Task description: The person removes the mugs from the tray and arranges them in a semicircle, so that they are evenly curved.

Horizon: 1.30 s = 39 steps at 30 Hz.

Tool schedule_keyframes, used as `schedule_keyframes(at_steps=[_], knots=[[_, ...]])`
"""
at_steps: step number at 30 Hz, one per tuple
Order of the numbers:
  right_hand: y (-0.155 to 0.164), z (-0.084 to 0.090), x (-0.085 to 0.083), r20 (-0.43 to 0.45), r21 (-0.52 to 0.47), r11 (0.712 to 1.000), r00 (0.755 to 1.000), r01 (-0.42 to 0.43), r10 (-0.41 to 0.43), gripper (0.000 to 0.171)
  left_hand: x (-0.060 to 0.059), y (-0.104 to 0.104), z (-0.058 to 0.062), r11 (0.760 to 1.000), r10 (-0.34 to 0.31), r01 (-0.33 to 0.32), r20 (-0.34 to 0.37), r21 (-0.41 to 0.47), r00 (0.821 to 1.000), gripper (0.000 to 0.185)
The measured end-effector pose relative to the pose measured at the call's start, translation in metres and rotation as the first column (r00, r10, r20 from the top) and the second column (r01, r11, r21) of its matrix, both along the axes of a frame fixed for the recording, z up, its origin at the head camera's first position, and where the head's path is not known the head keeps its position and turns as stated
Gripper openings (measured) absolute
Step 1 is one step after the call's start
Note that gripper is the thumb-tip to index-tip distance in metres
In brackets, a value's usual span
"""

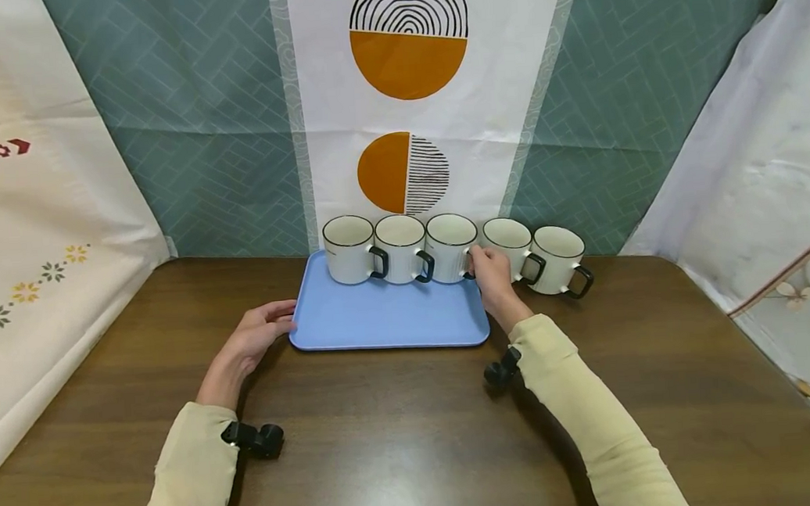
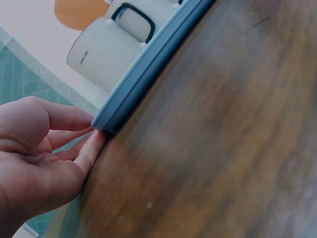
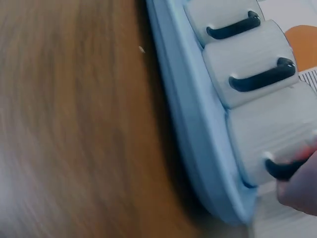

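Observation:
My right hand [image 1: 493,274] grips the black handle of a white mug [image 1: 450,242], the rightmost of three standing in a row along the back of a light blue tray [image 1: 381,321]. Left of it on the tray are a middle mug [image 1: 398,253] and a left mug [image 1: 347,249]. In the right wrist view the fingers [image 3: 302,186] close round that handle, partly out of frame. At the tray's left edge, my left hand [image 1: 259,334] pinches the rim; the left wrist view shows its fingertips [image 2: 89,121] at the tray's corner.
Two more white mugs, one nearer [image 1: 507,234] and one farther right [image 1: 556,254], stand on the brown wooden table [image 1: 389,434] right of the tray, their handles pointing right. A patterned cloth [image 1: 228,140] hangs behind; pale cloths flank both sides.

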State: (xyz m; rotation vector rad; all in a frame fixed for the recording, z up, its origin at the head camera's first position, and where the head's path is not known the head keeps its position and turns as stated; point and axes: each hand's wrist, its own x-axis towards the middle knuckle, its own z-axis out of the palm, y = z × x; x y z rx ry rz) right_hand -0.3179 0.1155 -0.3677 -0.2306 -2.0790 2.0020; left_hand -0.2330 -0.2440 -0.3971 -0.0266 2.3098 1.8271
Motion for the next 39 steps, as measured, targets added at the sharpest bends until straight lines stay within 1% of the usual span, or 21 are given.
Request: schedule_keyframes(at_steps=[3,5,7,10,13,16,20,28,32,34,37,39], knots=[[0.0,-0.006,0.002,-0.051,-0.09,0.991,0.993,0.101,-0.106,0.034,-0.001,0.004,-0.002,1.0,-0.01,0.01,-0.002,0.003,1.0,0.052],[0.0,-0.009,0.002,-0.084,-0.14,0.979,0.983,0.149,-0.162,0.035,-0.001,0.006,-0.002,1.0,-0.011,0.011,-0.004,0.005,1.0,0.052],[0.0,-0.011,0.002,-0.112,-0.171,0.966,0.971,0.192,-0.213,0.034,-0.002,0.007,-0.002,1.0,-0.013,0.013,-0.005,0.005,1.0,0.052],[-0.001,-0.012,0.003,-0.139,-0.248,0.943,0.955,0.222,-0.262,0.033,-0.002,0.008,-0.002,1.0,-0.012,0.012,-0.008,0.008,1.0,0.052],[-0.001,-0.013,0.005,-0.153,-0.316,0.921,0.946,0.227,-0.285,0.034,-0.003,0.008,-0.002,1.0,-0.023,0.024,-0.016,0.011,1.0,0.052],[-0.001,-0.012,0.009,-0.16,-0.348,0.912,0.945,0.218,-0.287,0.035,-0.003,0.008,-0.003,0.999,-0.031,0.032,-0.023,0.012,0.999,0.052],[0.0,-0.006,0.015,-0.167,-0.355,0.912,0.946,0.205,-0.278,0.035,-0.003,0.007,-0.003,1.0,-0.026,0.026,-0.024,0.008,0.999,0.052],[0.007,0.012,0.021,-0.209,-0.388,0.913,0.954,0.122,-0.216,0.038,-0.001,0.0,-0.002,1.0,-0.011,0.011,-0.007,-0.001,1.0,0.053],[0.014,0.026,0.027,-0.259,-0.442,0.897,0.952,0.033,-0.163,0.039,0.0,0.0,-0.001,1.0,-0.013,0.013,-0.002,-0.008,1.0,0.054],[0.019,0.035,0.03,-0.287,-0.472,0.882,0.948,-0.017,-0.136,0.041,0.0,0.0,-0.001,1.0,-0.014,0.014,-0.001,-0.008,1.0,0.054],[0.029,0.049,0.035,-0.314,-0.491,0.868,0.945,-0.076,-0.095,0.042,-0.001,0.0,-0.002,1.0,-0.016,0.016,-0.002,-0.005,1.0,0.054],[0.037,0.059,0.036,-0.327,-0.511,0.854,0.941,-0.098,-0.088,0.043,-0.001,0.0,-0.002,1.0,-0.016,0.016,-0.003,-0.002,1.0,0.054]])
